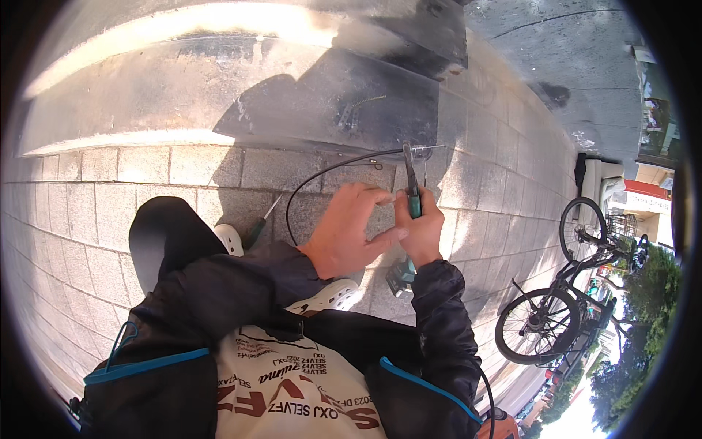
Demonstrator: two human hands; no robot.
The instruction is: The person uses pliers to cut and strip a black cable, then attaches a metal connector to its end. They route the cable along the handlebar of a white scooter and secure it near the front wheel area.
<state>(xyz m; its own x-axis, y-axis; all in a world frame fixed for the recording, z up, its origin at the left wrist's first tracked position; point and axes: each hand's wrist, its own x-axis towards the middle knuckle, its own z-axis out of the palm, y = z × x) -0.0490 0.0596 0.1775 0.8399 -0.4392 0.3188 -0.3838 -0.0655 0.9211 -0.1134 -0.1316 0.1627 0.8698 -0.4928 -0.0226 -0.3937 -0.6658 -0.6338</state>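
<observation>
My right hand (420, 228) is wrapped round the green handles of a pair of pliers (410, 172), whose dark jaws point away from me. At the jaws lies the end of a black cable (316, 173), and a thin silvery wire sticks out to the right of it. The cable curves back toward my left sleeve, which hides its other part. My left hand (349, 227) is beside the right one, thumb and forefinger apart, with the thumb tip near the right hand's fingers. Nothing shows between the left fingers; the others are curled and partly hidden.
A green-handled screwdriver (259, 226) lies on the paving by my white clog (229, 239). A teal and dark tool (400, 277) rests below my right hand. Ahead rises a stone step (168, 88). A black bicycle (559, 300) stands at the right.
</observation>
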